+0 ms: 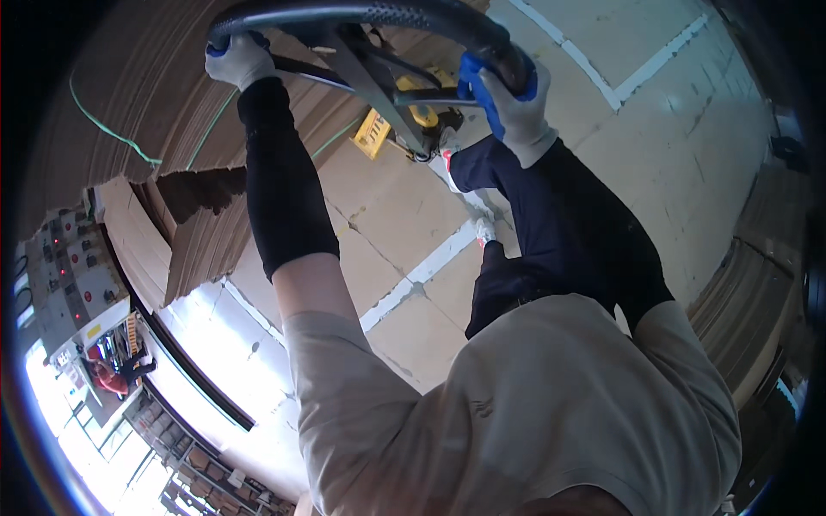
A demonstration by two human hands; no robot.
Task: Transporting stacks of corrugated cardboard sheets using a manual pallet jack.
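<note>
Both gloved hands, left hand [239,58] and right hand [508,103], clamp the black looped steel pallet-jack handle [370,13] (stiff, probably heavy, best held at its curved ends) beside stacked cardboard sheets [129,103].

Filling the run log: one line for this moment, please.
left hand: grips handle loop | right hand: grips same loop | yellow pallet jack below | cardboard stack left

head-worn fisheye view, facing steeply down, close over torso, arms, floor [654,112]

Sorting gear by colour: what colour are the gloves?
White with blue palms, on the left hand and right hand; head view.
</note>
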